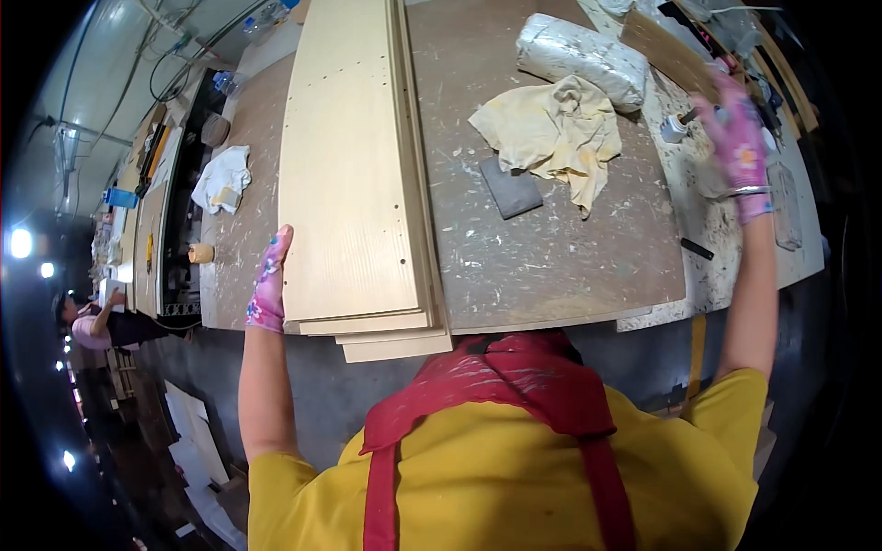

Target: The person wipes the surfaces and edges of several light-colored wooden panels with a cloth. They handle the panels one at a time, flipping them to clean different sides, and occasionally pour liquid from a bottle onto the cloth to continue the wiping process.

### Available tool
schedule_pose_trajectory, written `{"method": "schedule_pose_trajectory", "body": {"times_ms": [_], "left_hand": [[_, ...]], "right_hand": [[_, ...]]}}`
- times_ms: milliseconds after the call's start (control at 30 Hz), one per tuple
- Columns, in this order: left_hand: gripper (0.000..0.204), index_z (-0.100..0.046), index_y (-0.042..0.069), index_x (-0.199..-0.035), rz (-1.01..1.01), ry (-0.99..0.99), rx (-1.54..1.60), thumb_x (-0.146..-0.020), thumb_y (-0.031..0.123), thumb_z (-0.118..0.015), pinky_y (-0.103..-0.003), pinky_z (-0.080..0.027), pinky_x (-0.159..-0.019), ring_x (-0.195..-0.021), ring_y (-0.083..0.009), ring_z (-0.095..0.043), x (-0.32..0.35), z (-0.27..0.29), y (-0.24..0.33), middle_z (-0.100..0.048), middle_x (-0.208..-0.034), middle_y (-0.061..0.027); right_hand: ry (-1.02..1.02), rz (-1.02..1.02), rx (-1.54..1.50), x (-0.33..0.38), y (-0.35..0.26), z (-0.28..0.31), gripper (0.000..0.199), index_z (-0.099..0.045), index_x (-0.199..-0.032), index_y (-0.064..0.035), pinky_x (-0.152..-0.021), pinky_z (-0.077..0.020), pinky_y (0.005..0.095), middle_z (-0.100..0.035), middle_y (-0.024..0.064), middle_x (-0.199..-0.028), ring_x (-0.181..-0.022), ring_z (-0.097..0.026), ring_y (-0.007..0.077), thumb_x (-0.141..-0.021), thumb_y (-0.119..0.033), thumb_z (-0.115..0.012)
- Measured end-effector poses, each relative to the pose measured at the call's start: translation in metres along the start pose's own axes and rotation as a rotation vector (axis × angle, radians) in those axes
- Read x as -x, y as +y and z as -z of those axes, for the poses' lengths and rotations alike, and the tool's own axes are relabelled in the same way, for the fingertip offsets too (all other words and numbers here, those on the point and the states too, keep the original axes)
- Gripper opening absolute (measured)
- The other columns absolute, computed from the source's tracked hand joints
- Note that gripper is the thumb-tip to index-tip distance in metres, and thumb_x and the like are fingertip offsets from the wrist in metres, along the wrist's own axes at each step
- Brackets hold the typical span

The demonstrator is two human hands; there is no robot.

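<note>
Pale wooden boards (344,184) lie stacked on the left part of the brown workbench (560,266), passing beyond its near edge. The left hand (270,283), in a pink flowered glove (266,310), touches the top board's long left edge close to the near corner; whether its fingers grip, I cannot tell. Toward the surface's right edge, the blurred right hand (740,147) has fingers partly spread beside a small white bottle (674,129); I cannot tell if it holds something.
</note>
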State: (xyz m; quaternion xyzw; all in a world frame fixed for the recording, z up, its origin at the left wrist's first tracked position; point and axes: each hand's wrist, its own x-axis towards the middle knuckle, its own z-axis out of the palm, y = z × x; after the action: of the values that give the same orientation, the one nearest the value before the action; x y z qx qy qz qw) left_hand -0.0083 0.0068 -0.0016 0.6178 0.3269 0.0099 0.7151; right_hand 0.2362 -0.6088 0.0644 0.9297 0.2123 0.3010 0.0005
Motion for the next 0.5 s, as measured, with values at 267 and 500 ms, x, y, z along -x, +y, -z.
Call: {"method": "schedule_pose_trajectory", "body": {"times_ms": [267, 500], "left_hand": [[0.058, -0.051, 0.003, -0.126, 0.097, -0.060, 0.069, -0.086, 0.044, -0.060, -0.031, -0.048, -0.086, -0.102, -0.0152, -0.057, 0.009, -0.014, 0.009, -0.057, -0.117, -0.0068], [0.059, -0.047, 0.004, -0.130, 0.014, -0.112, 0.242, -0.092, 0.049, -0.049, -0.032, -0.047, -0.091, -0.108, -0.0173, -0.055, 0.007, 0.001, -0.015, -0.055, -0.122, -0.0095]], "right_hand": [[-0.603, 0.062, -0.292, 0.020, -0.275, -0.097, 0.076, -0.038, -0.139, -0.0199, -0.104, -0.0302, 0.0537, -0.033, 0.0164, -0.145, -0.132, -0.033, 0.0373, -0.077, -0.060, -0.058], [-0.691, -0.090, -0.100, 0.036, -0.168, -0.085, 0.069, -0.037, -0.140, -0.0156, -0.109, -0.0227, 0.0502, -0.029, 0.0160, -0.148, -0.135, -0.030, 0.0337, -0.082, -0.045, -0.059]]}}
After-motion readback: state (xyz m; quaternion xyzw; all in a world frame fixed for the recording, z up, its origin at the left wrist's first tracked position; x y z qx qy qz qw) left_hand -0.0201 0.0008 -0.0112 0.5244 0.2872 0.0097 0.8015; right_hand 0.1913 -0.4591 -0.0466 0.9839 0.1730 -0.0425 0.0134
